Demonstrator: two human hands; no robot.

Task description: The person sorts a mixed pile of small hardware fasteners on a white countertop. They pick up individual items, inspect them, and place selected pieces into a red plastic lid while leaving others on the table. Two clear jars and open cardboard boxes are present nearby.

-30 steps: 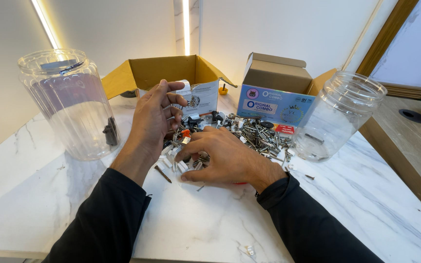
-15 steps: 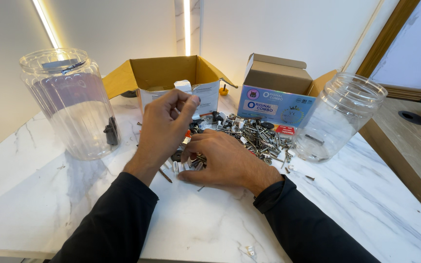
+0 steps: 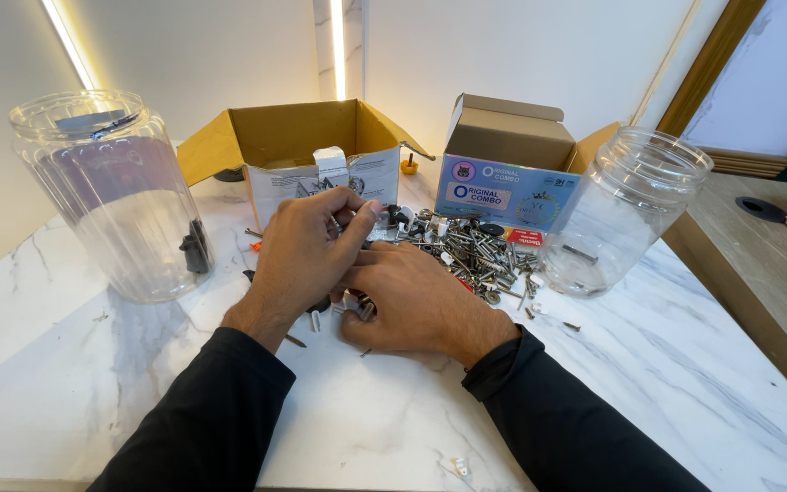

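The white marble tabletop (image 3: 667,383) fills the lower frame, open at lower left and right. Two clear plastic jars stand on it: one at upper left (image 3: 111,196), one at right (image 3: 626,214). Between them sit two open cardboard boxes (image 3: 298,150). At centre lies a pile of screws and small fittings (image 3: 475,255), likely stiff, light, sharp-pointed and quick to roll; best pinched by the shank. The left hand (image 3: 307,251) pinches narrowly at something small, unclear what. The right hand (image 3: 416,305) rests curled over the pile's near edge; its grip cannot be told.
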